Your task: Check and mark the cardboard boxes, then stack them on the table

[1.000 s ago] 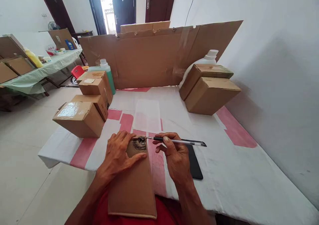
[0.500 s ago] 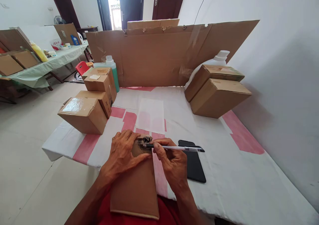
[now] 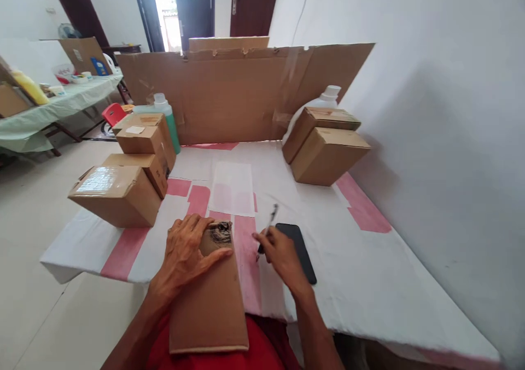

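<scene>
1. Head view: saw left hand (image 3: 186, 252) spread on cardboard panel (image 3: 209, 304), over lap (image 3: 262, 342) and table (image 3: 369, 288) edge, hiding its upper left corner.
2. Saw right hand (image 3: 284, 256) pinching motion-blurred pen (image 3: 268, 229) beside panel; could not make out tip.
3. Found black slab (image 3: 304, 252) partly covered by right hand.

Bright red garment (image 3: 262, 341) across lap; forearms (image 3: 137, 318) and wrists (image 3: 302, 298) bare

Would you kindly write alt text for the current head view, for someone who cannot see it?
A person's left hand lies on a brown cardboard piece with black scribbles near one corner, while the right hand holds a pen clear of it. A flat black object lies on the patterned cloth, with cardboard boxes at either side.
</scene>
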The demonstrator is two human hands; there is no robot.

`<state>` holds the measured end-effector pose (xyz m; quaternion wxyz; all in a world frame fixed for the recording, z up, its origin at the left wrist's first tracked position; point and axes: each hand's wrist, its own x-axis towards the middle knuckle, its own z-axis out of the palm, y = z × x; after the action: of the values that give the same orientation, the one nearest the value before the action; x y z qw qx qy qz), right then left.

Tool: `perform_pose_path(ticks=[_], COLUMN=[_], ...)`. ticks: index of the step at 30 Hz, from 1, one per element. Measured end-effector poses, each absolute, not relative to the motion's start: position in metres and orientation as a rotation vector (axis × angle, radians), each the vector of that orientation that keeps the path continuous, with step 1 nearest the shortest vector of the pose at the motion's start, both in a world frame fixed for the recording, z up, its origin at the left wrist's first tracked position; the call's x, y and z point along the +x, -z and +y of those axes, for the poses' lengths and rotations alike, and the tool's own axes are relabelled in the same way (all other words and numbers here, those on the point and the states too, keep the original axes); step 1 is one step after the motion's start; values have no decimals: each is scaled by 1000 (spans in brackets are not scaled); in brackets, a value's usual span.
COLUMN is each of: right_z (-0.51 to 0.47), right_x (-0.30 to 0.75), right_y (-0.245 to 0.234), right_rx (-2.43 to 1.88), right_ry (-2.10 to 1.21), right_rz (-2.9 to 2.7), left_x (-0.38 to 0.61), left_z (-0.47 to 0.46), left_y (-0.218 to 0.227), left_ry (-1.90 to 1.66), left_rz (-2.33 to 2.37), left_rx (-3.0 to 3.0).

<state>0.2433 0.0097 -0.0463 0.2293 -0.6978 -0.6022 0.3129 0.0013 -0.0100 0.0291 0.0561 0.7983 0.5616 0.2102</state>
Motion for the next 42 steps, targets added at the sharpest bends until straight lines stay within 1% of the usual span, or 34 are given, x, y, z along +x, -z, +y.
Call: perform_pose_path(ticks=[2,5,10,15,18,22,27,30,32,36,39,42], right_z=[6,-1,-8,-16,-20,-18,-18,-28,-38,-54,-61,-64], right_x=[241,230,230,265,285,298,299,297,296,288,265,228], right_y=[60,69,57,48,50,59,69,64,51,8,-23,-43], right_rx=[-2086,-2215,-2299,-2462,-2529,-2464,-2181,-1958,-1715,-1087,-807,-551], right_ry=[-808,-739,-653,-428,-458,-609,-814,-936,-1124,-1522,-1788,-2009], right_rz=[-1758,-1774,-1783,-1565,-1458,-1349,-1234,-1156,-973,-539,-529,-531], left_x=[1,0,-2,-3,-2,1,1,-1,-2,2,7,9], left_z=[-9,-7,-6,-7,-6,-6,-10,-12,-13,-15,-19,-21], left_y=[-28,-27,-27,-26,-26,-29,-31,-29,-28,-30,-34,-35], left_ry=[-652,-669,-643,-633,-625,-623,-635,-642,-645,-659,-675,-694], left_rz=[1702,1694,1704,1728,1743,1745,1758,1757,1754,1722,1693,1670], left_rx=[2451,2489,2507,2490,2478,2455,2410,2407,2407,2433,2471,2487])
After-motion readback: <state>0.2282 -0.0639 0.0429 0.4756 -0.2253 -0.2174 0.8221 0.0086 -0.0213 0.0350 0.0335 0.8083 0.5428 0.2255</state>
